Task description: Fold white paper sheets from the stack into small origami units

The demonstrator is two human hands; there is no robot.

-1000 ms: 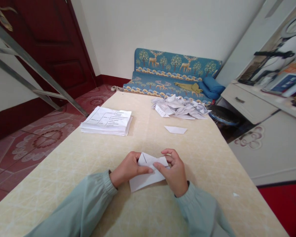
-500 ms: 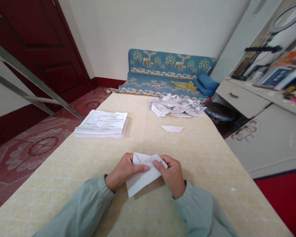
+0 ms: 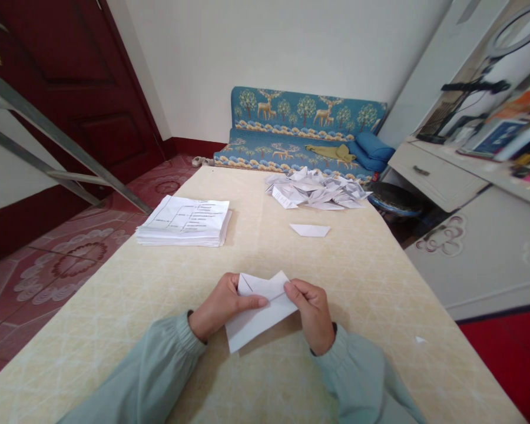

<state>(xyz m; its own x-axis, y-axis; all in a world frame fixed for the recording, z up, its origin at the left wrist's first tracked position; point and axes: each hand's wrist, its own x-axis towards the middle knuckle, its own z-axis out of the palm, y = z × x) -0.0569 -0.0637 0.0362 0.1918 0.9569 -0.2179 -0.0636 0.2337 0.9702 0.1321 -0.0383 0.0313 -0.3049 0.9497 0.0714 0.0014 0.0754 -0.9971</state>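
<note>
Both hands grip one folded white sheet of paper (image 3: 258,309) just above the yellow patterned table (image 3: 371,277). My left hand (image 3: 223,306) pinches its left side, thumb lying across the top. My right hand (image 3: 313,312) pinches the right edge with thumb and curled fingers. The sheet's upper edge shows two folded points with a notch between them; a lower corner hangs toward me. Pale green sleeves cover both forearms.
A stack of printed sheets (image 3: 185,221) lies at the left of the table. One small folded paper (image 3: 310,229) rests beyond my hands, and a heap of several folded papers (image 3: 318,188) sits at the far right. A blue cushion (image 3: 300,132), a white cabinet (image 3: 468,235) and a dark red door (image 3: 70,76) surround the table.
The paper has tipped slightly and my right fingers have slid along its right edge. The view has shifted a little between frames; the hands stay in the same spot.
</note>
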